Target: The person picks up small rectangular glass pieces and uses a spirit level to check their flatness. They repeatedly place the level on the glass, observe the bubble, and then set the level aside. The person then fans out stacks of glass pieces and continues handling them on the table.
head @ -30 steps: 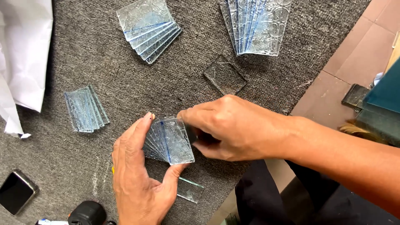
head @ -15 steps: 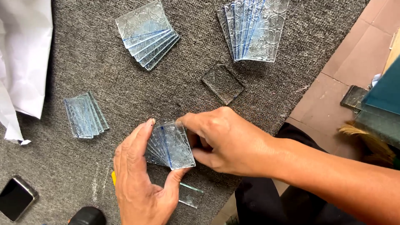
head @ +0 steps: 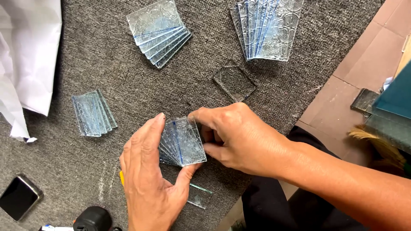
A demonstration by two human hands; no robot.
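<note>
glass stack [head: 183, 142], hands at edges

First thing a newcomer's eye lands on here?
Both hands at centre: the left hand and right hand together pinch a fanned stack of small patterned glass tiles over the grey carpet. Next, the other glass stacks: a large fan at top right, another at top centre, a small one at left. A single clear pane lies alone just above the hands.

Glass stack [head: 182, 142] sits mid-carpet [head: 128, 85], two fans [head: 159, 32] behind, phone [head: 19, 196] seemingly front-left
</note>
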